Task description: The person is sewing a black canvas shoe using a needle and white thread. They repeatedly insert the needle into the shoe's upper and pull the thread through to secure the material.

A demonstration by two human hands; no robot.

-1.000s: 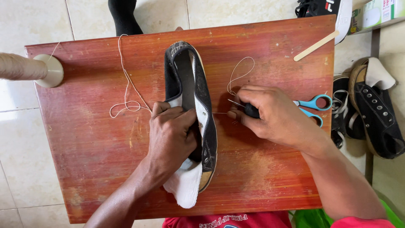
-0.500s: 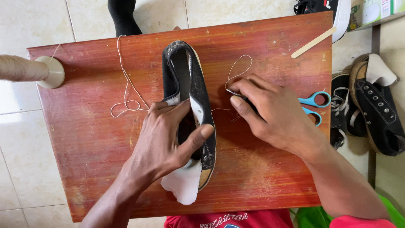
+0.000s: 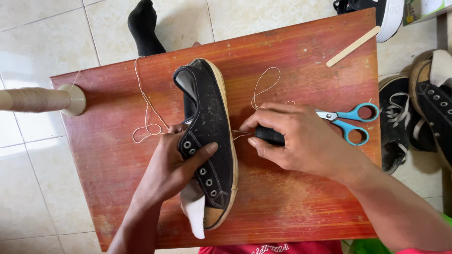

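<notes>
Mid-stitch: our left hand [image 3: 176, 164] clamps the black sneaker [image 3: 209, 141] at counter [image 3: 301, 207] centre; right hand [image 3: 301, 138], beside its sole, pinches a dark-handled tool [image 3: 270, 135] on the thread [image 3: 263, 87]. Next likely needs a steady pull.

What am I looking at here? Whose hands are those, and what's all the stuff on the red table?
The picture comes from a camera worn on a person's head, looking down at their own two hands. The left hand steadies a black sneaker lying on its side on a reddish wooden table. The right hand pinches a small black-handled tool against the shoe's pale sole, with thin thread looping away from it. Also on the table are blue-handled scissors, a flat wooden stick and a spool of thread at the edge. More shoes sit on the floor to the right.
</notes>
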